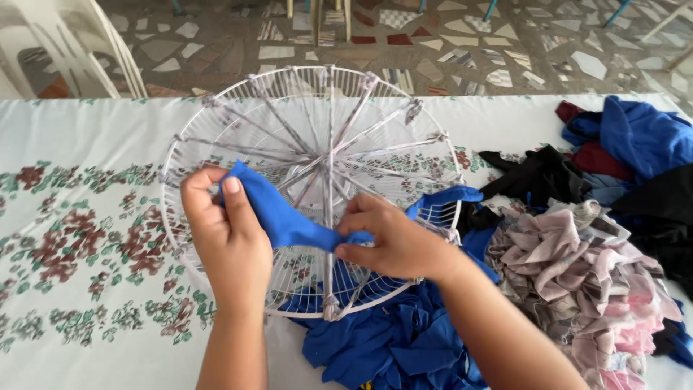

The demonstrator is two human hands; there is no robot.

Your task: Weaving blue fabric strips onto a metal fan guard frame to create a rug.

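While both hands are gripping a strip of bright blue stretchy fabric [289, 220], the work is appearing to be at an early stage. The left hand [227, 231] is pinching one end of the strip between thumb and fingers, and the right hand [393, 242] is clenching the strip further along, so the cloth is stretching taut between them. Beneath and just beyond the hands, a round white wire frame with radial spokes [314, 191] is lying on the counter covered by a white floral-printed cloth [79, 245]. The strip is lying across the near half of the frame, and its far end is trailing over the rim to the right of the right hand. As far as can be judged, the spokes are showing almost bare: no cloth is visibly woven through them, so nearly the whole frame is remaining to be covered. Whether the strip is passing under any wire cannot be told. Below the right forearm, a heap of further blue fabric pieces [393, 343] is waiting. To the right of the right hand, a pile of pink, black and blue scrap cloth [599, 238] is lying near.
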